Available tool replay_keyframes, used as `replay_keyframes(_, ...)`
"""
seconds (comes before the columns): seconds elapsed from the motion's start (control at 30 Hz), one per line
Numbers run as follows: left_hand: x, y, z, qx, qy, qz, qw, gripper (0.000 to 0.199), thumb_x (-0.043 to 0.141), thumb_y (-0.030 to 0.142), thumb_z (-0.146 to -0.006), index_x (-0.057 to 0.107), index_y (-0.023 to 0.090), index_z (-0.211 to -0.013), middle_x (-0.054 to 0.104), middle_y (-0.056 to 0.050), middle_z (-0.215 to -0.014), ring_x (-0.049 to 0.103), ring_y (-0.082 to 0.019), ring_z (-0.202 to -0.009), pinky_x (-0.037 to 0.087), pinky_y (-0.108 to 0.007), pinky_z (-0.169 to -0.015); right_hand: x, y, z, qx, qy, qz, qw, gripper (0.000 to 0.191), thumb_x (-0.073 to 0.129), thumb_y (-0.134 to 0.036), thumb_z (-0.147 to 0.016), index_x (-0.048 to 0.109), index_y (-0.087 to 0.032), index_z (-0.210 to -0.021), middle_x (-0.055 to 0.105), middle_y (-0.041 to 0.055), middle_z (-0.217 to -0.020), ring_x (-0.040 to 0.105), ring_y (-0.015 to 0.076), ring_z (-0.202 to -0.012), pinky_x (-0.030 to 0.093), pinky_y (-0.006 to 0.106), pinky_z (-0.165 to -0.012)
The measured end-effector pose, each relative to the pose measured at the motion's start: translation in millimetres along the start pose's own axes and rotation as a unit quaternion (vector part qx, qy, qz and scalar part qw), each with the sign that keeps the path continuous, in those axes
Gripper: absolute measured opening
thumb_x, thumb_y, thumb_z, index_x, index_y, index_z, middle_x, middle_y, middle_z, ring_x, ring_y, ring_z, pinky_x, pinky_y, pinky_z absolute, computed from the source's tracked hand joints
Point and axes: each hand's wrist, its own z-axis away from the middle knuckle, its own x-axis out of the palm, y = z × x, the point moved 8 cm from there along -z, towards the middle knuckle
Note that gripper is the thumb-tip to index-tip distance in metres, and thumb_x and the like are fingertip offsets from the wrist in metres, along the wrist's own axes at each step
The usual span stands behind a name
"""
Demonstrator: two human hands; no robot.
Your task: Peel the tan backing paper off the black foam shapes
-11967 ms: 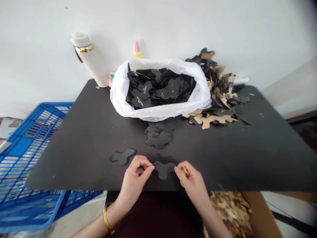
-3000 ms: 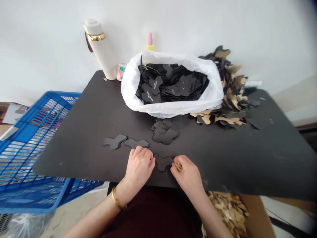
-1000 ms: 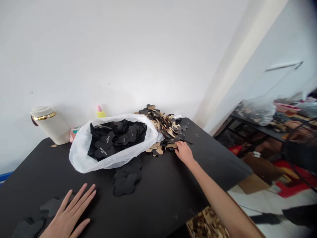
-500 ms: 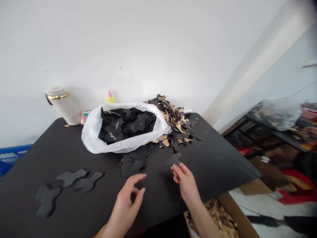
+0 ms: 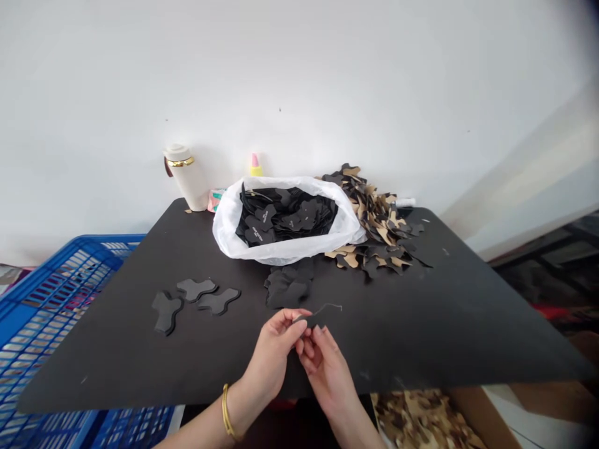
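Note:
Over the front of the dark table, my left hand (image 5: 276,349) and my right hand (image 5: 325,365) meet, both with fingers closed on one small black piece (image 5: 312,320). The piece is seen edge-on and partly covered by my fingers. Just beyond it lies a loose heap of black pieces (image 5: 289,284). Behind that stands a white bag (image 5: 281,254) full of black pieces, some with white print. Three small stacks of black three-lobed pieces (image 5: 219,301) lie to the left. Right of the bag spreads a pile of black and tan pieces (image 5: 374,218).
A white tumbler (image 5: 189,181) and a yellow bottle with a pink cap (image 5: 255,165) stand by the wall. A blue basket (image 5: 60,262) is at the table's left side. Below the front right edge sits a cardboard box (image 5: 486,418) of tan and dark scraps.
The view has turned left. My hands have come together; my left hand, open before, now grips the black piece that my right hand held alone.

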Motion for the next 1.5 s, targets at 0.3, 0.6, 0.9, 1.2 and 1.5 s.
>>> replay_keyframes(0.3, -23.3, 21.1, 6.8, 0.119, 0.011, -0.244, 0.962, 0.025, 0.057, 0.028, -0.089, 0.063, 0.02, -0.112, 0.068, -0.004, -0.096, 0.067, -0.012, -0.067, 0.056, -0.025, -0.065, -3.1, -74.8, 42.3, -0.165, -0.063, 0.594, 0.785, 0.031, 0.057, -0.044, -0.091, 0.064, -0.021, -0.072, 0.059, 0.0011, -0.065, 0.052, 0.0149, -0.059, 0.039, 0.025, -0.056)
replay_keyframes(0.6, -4.7, 20.0, 23.7, 0.192, -0.106, -0.447, 0.867, 0.061, 0.051, 0.014, -0.088, 0.03, 0.026, -0.144, 0.065, 0.003, -0.086, 0.066, -0.012, -0.075, 0.055, -0.026, -0.076, 50.2, -97.9, 36.8, -0.222, -0.165, 0.611, 0.742, 0.019, 0.052, -0.026, -0.093, 0.069, -0.022, -0.085, 0.066, 0.0023, -0.086, 0.056, 0.0128, -0.067, 0.04, 0.023, -0.059)
replay_keyframes(0.9, -16.9, 26.1, 22.8, 0.203, -0.089, -0.385, 0.896, 0.034, 0.057, 0.011, -0.085, 0.045, 0.025, -0.113, 0.065, 0.0, -0.094, 0.07, -0.013, -0.086, 0.06, -0.027, -0.08, 56.0, -84.7, 26.2, -0.155, -0.215, 0.578, 0.772, 0.02, 0.054, -0.024, -0.09, 0.069, -0.021, -0.077, 0.066, -0.001, -0.077, 0.057, 0.0125, -0.068, 0.04, 0.023, -0.062)
replay_keyframes(1.2, -15.0, 29.5, 30.0, 0.289, -0.133, -0.487, 0.813, 0.035, 0.058, 0.008, -0.087, 0.047, 0.026, -0.115, 0.062, 0.0, -0.095, 0.068, -0.014, -0.085, 0.06, -0.027, -0.077, 45.9, -70.3, 11.8, -0.077, -0.219, 0.574, 0.786, 0.015, 0.058, -0.022, -0.082, 0.065, -0.018, -0.07, 0.058, -0.0021, -0.067, 0.047, 0.0107, -0.061, 0.034, 0.023, -0.058)
replay_keyframes(1.5, -6.5, 31.7, 39.4, 0.335, -0.179, -0.527, 0.76, 0.026, 0.052, 0.006, -0.093, 0.053, 0.024, -0.111, 0.055, -0.007, -0.111, 0.064, -0.015, -0.099, 0.057, -0.026, -0.082, 37.1, -59.3, 9.7, -0.007, -0.188, 0.545, 0.817, 0.011, 0.058, -0.023, -0.076, 0.06, -0.017, -0.067, 0.052, -0.0039, -0.062, 0.041, 0.0099, -0.059, 0.033, 0.023, -0.057)
